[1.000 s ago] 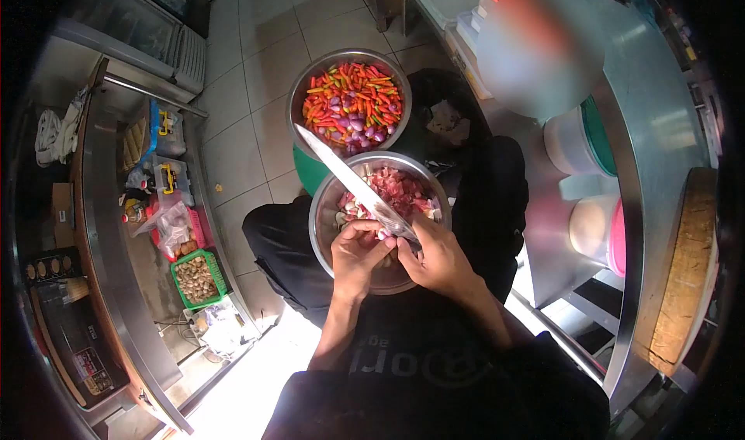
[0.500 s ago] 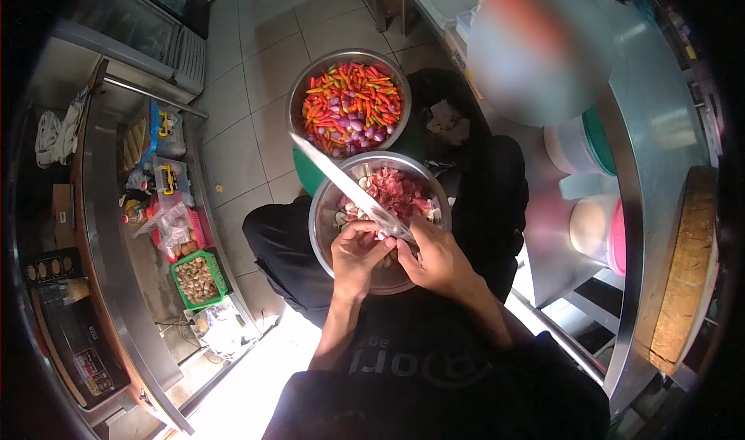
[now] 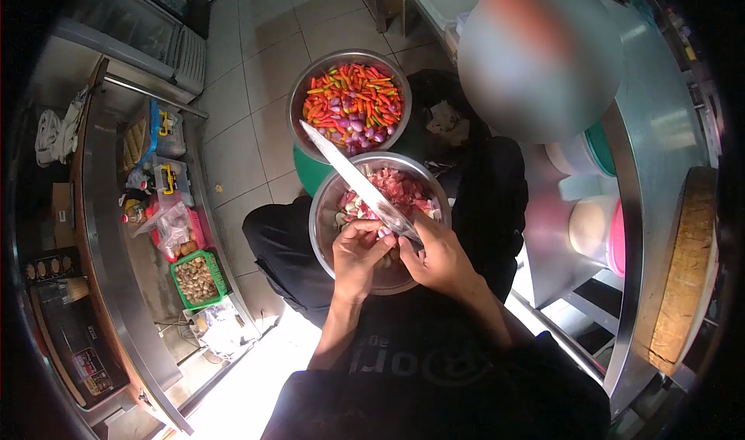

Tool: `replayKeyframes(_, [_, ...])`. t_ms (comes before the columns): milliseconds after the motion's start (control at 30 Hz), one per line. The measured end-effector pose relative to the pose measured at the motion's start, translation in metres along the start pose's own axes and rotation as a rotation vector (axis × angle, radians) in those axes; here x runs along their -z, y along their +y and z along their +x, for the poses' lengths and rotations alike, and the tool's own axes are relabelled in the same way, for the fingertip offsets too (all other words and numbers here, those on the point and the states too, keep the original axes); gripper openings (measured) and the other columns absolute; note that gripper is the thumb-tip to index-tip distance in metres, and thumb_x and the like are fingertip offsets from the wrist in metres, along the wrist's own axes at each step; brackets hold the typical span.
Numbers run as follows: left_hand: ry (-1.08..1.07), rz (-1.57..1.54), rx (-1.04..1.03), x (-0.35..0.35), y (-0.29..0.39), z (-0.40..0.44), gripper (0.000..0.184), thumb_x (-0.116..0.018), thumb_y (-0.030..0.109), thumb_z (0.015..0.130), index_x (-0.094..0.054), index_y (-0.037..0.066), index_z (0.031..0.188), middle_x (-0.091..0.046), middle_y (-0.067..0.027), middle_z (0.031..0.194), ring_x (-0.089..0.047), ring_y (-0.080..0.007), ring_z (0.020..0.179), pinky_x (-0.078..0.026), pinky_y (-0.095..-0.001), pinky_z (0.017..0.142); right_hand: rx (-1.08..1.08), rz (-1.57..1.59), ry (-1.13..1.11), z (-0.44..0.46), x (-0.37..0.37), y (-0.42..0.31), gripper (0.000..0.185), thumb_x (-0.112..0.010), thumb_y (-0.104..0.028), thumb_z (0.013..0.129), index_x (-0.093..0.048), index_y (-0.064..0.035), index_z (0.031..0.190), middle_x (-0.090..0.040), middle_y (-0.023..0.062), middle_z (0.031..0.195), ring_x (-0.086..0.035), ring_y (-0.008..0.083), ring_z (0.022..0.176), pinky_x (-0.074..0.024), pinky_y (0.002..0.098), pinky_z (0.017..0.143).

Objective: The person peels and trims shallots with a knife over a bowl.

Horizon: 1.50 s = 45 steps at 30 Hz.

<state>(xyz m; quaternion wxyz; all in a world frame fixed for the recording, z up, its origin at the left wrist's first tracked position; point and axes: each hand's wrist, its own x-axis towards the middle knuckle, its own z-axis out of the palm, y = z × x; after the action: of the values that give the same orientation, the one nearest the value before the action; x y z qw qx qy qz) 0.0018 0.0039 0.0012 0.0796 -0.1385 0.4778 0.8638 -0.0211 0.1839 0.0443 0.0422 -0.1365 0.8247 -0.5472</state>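
My right hand (image 3: 441,260) is closed round the grip of a large knife (image 3: 349,174), whose long blade slants away to the upper left. My left hand (image 3: 355,261) pinches a small purple-white shallot (image 3: 383,232) close to the blade's lower end. Both hands are over a steel bowl (image 3: 317,242) holding reddish-pink pieces (image 3: 400,192) and some whitish cloves or slices. Beyond it stands a second steel bowl (image 3: 292,102) with red, orange and green chillies (image 3: 349,83) and purple shallots (image 3: 359,129); the knife tip hangs over its near edge.
A green stool or lid (image 3: 310,170) shows under the far bowl. At left, a shelf carries a green basket (image 3: 220,273) of garlic-like cloves and plastic containers. On the right are lidded tubs (image 3: 597,234), a steel counter (image 3: 660,106) and a wooden board (image 3: 683,269).
The knife's tip has swung slightly to the right and farther away. My right hand has turned a little with it; my left hand has barely moved.
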Motion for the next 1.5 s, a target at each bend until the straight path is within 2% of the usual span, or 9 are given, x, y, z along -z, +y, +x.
replayKeyframes(167, [-0.008, -0.009, -0.004, -0.001, -0.001, 0.002, 0.028, -0.075, -0.013, 0.090, -0.068, 0.000, 0.114, -0.072, -0.0069, 0.111, -0.068, -0.0125, 0.104, -0.057, -0.0259, 0.087, -0.047, -0.012, 0.020, 0.000, -0.002, 0.001, 0.022, -0.068, -0.008, 0.093, -0.056, 0.0031, 0.107, -0.062, 0.0265, 0.097, -0.063, 0.0488, 0.093, -0.0488, 0.0544, 0.080])
replayKeyframes(233, [0.001, -0.016, -0.013, -0.002, -0.001, 0.002, 0.028, -0.076, -0.013, 0.090, -0.067, 0.000, 0.114, -0.072, -0.0067, 0.111, -0.068, -0.0121, 0.102, -0.057, -0.0256, 0.084, 0.043, 0.036, 0.039, 0.003, 0.002, -0.003, 0.022, -0.067, -0.007, 0.093, -0.055, 0.0030, 0.108, -0.061, 0.0263, 0.097, -0.063, 0.0489, 0.093, -0.0489, 0.0546, 0.080])
replayKeyframes(500, [0.023, -0.007, 0.017, -0.002, -0.001, 0.000, 0.026, -0.077, -0.010, 0.091, -0.068, 0.000, 0.114, -0.073, -0.0063, 0.107, -0.069, -0.0110, 0.094, -0.056, -0.0252, 0.076, 0.046, -0.049, 0.041, 0.001, -0.004, 0.001, 0.022, -0.067, -0.006, 0.093, -0.054, 0.0034, 0.107, -0.060, 0.0264, 0.096, -0.063, 0.0503, 0.090, -0.0491, 0.0556, 0.077])
replayKeyframes(867, [-0.026, 0.039, -0.018, -0.002, 0.003, -0.001, 0.033, -0.075, -0.014, 0.090, -0.070, -0.003, 0.121, -0.073, -0.0090, 0.118, -0.068, -0.0157, 0.113, -0.056, -0.0299, 0.098, -0.007, -0.080, 0.058, 0.001, 0.001, 0.001, 0.020, -0.067, -0.006, 0.093, -0.054, 0.0017, 0.105, -0.060, 0.0259, 0.091, -0.063, 0.0513, 0.085, -0.0503, 0.0548, 0.070])
replayKeyframes(967, [-0.047, 0.019, 0.025, -0.001, 0.007, -0.003, 0.034, -0.074, -0.014, 0.090, -0.070, -0.003, 0.122, -0.073, -0.0097, 0.119, -0.067, -0.0163, 0.115, -0.056, -0.0307, 0.099, -0.041, -0.091, 0.126, 0.000, -0.001, 0.005, 0.020, -0.068, -0.006, 0.092, -0.055, 0.0021, 0.106, -0.061, 0.0259, 0.090, -0.064, 0.0513, 0.084, -0.0511, 0.0541, 0.068])
replayKeyframes(1100, [-0.005, -0.041, 0.044, -0.003, 0.010, -0.004, 0.032, -0.073, -0.014, 0.091, -0.070, -0.003, 0.120, -0.073, -0.0100, 0.117, -0.068, -0.0167, 0.113, -0.058, -0.0318, 0.096, 0.073, -0.059, 0.244, 0.004, 0.006, 0.007, 0.021, -0.068, -0.006, 0.092, -0.056, 0.0030, 0.107, -0.061, 0.0260, 0.090, -0.064, 0.0506, 0.083, -0.0519, 0.0531, 0.069])
replayKeyframes(1167, [-0.005, 0.038, -0.037, 0.001, 0.002, -0.001, 0.029, -0.073, -0.014, 0.092, -0.070, -0.004, 0.118, -0.074, -0.0103, 0.114, -0.070, -0.0171, 0.106, -0.060, -0.0311, 0.089, 0.051, -0.060, 0.032, 0.004, 0.014, 0.000, 0.022, -0.068, -0.009, 0.092, -0.056, 0.0028, 0.107, -0.062, 0.0253, 0.092, -0.065, 0.0495, 0.084, -0.0519, 0.0521, 0.071])
replayKeyframes(1267, [0.002, 0.050, -0.019, -0.001, 0.005, -0.002, 0.028, -0.074, -0.014, 0.091, -0.070, -0.004, 0.117, -0.074, -0.0101, 0.112, -0.072, -0.0173, 0.100, -0.060, -0.0292, 0.085, 0.069, -0.068, 0.031, 0.000, 0.005, -0.002, 0.022, -0.068, -0.010, 0.092, -0.056, 0.0021, 0.107, -0.063, 0.0249, 0.094, -0.065, 0.0491, 0.085, -0.0518, 0.0518, 0.073])
replayKeyframes(1500, [0.003, 0.199, -0.123, -0.005, 0.008, -0.003, 0.029, -0.076, -0.015, 0.089, -0.070, -0.006, 0.116, -0.075, -0.0109, 0.109, -0.072, -0.0166, 0.102, -0.061, -0.0284, 0.083, -0.056, -0.070, -0.063, -0.003, 0.002, -0.002, 0.021, -0.067, -0.007, 0.092, -0.056, 0.0012, 0.107, -0.064, 0.0260, 0.098, -0.065, 0.0500, 0.089, -0.0512, 0.0546, 0.076])
